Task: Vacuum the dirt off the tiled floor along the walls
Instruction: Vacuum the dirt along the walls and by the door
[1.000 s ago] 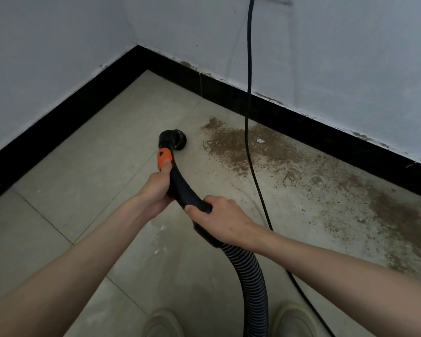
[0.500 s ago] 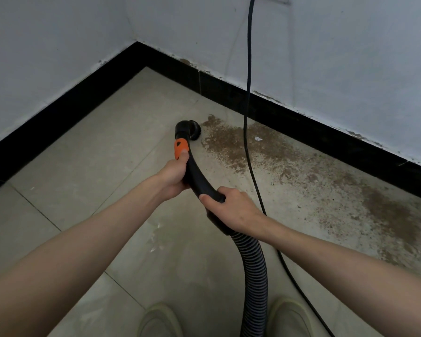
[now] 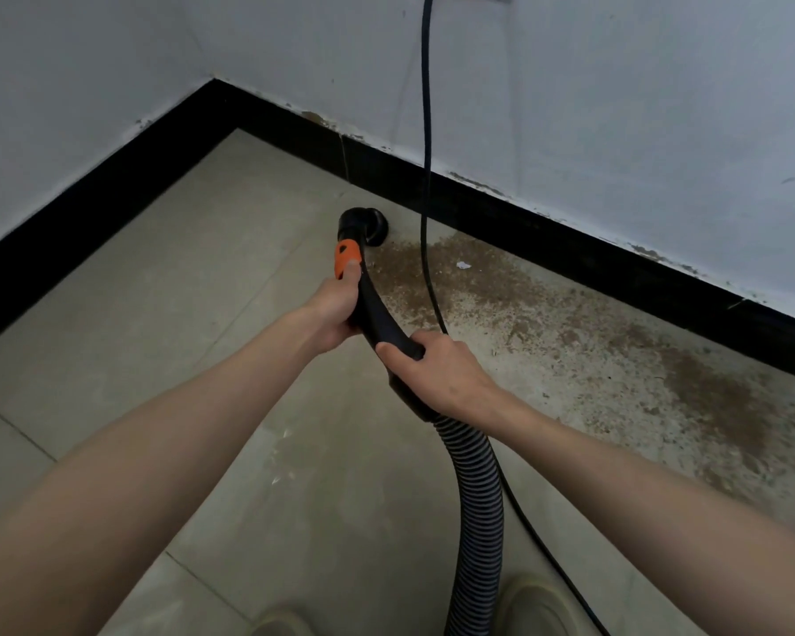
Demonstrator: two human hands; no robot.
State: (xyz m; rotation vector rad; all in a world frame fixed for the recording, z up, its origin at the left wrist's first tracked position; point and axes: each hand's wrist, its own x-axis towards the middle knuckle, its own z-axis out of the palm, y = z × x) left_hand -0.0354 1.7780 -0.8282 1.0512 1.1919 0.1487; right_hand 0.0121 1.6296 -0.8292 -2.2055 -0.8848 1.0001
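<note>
Black plastic fills both grips: the left hand [image 3: 333, 309] wraps the wand [image 3: 377, 314] just below its orange collar [image 3: 346, 258], the right hand [image 3: 437, 371] clasps it nearer, where the ribbed hose [image 3: 478, 488] begins. Beyond them the nozzle [image 3: 367, 226] sits on the tiled floor [image 3: 157, 314] at the left edge of the dirt [image 3: 501, 291] — brown grit trailing right along the black skirting [image 3: 570, 241]. Best worked in slow, flat passes rightward, clear of the dangling cable [image 3: 428, 176].

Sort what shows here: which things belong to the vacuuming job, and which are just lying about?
Job:
vacuum nozzle
black wand, gripped by left hand and right hand
ribbed hose
brown dirt by the black skirting
tiled floor

Lying about:
white scrap
black cable, purpose unclear
</note>
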